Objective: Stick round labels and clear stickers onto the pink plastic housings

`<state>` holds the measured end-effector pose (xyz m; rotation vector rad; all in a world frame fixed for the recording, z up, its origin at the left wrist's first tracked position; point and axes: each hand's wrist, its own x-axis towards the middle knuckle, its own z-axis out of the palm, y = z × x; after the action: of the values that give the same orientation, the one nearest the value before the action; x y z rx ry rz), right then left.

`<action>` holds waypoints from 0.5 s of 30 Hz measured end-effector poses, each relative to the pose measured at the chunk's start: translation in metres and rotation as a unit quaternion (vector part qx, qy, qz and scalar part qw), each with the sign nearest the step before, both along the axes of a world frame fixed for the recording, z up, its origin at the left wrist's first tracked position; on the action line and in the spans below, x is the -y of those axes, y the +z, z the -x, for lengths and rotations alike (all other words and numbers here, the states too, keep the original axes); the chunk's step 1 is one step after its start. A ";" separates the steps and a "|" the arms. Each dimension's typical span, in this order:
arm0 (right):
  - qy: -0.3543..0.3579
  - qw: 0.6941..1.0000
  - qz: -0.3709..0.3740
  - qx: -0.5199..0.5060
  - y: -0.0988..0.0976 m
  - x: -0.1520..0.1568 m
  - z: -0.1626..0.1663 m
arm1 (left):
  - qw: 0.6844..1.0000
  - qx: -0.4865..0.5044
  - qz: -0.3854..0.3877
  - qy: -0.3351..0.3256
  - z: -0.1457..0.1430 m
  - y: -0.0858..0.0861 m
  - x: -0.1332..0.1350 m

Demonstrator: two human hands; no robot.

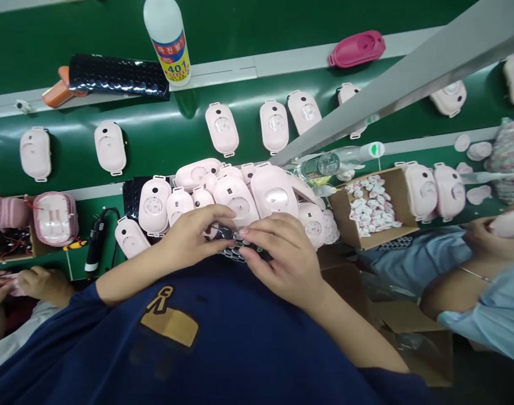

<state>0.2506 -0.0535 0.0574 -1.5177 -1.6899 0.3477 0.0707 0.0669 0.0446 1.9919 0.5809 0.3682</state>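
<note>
My left hand (pixel 193 236) is closed, thumb and forefinger curled around something small and dark that I cannot make out. From the other side my right hand (pixel 284 253) meets it, its fingertips bent together at the same spot; what they pinch is too small to name. Black bubble wrap (pixel 232 254) shows just beneath both hands, against my body. Right behind the fingers lies a heap of pale pink oval plastic cases, among them one case with a round clear window (pixel 274 188) and a smaller case (pixel 311 222) at the right.
A cardboard box (pixel 354 225) of small white pieces (pixel 373 205) stands to the right. A glue bottle (pixel 168 45) is on the far ledge. Pink cases (pixel 222 129) line the green belt; a grey bar (pixel 392 73) crosses above. Co-workers' hands (pixel 41 284) are at both sides.
</note>
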 end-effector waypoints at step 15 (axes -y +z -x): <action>-0.039 0.965 0.184 -0.184 -0.001 0.001 0.029 | 0.991 -0.103 0.034 -0.072 0.019 0.008 0.026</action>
<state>0.2213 -0.0544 0.0569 -1.6532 -1.3160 0.8846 0.0516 0.0408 0.0530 2.0043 0.5648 0.0535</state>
